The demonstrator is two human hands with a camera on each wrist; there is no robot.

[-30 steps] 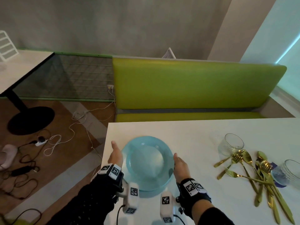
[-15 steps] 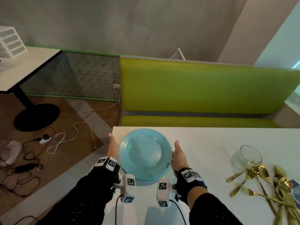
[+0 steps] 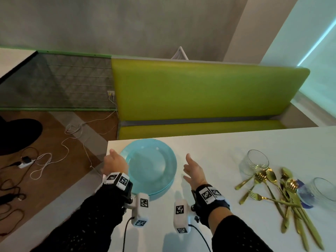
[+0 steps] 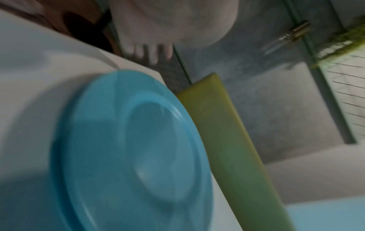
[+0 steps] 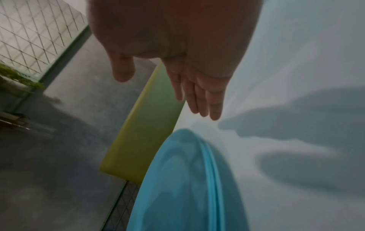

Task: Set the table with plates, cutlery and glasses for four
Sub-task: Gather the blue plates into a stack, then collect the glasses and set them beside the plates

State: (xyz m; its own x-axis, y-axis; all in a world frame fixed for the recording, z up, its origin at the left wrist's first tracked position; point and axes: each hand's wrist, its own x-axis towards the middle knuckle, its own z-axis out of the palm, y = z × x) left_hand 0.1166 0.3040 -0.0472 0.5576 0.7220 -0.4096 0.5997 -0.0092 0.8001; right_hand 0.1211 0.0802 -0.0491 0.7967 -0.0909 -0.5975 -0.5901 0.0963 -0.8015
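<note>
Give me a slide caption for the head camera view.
Open hands flank blue plates on a white table, gold cutlery and glasses at right.

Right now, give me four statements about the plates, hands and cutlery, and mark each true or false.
1. The blue plates lie at the far left corner of the white table. True.
2. The right hand grips the plates' rim. False: its fingers are straight and clear of the rim.
3. The gold cutlery lies in a loose pile to the right. True.
4. The left hand holds a fork. False: it holds nothing.
</note>
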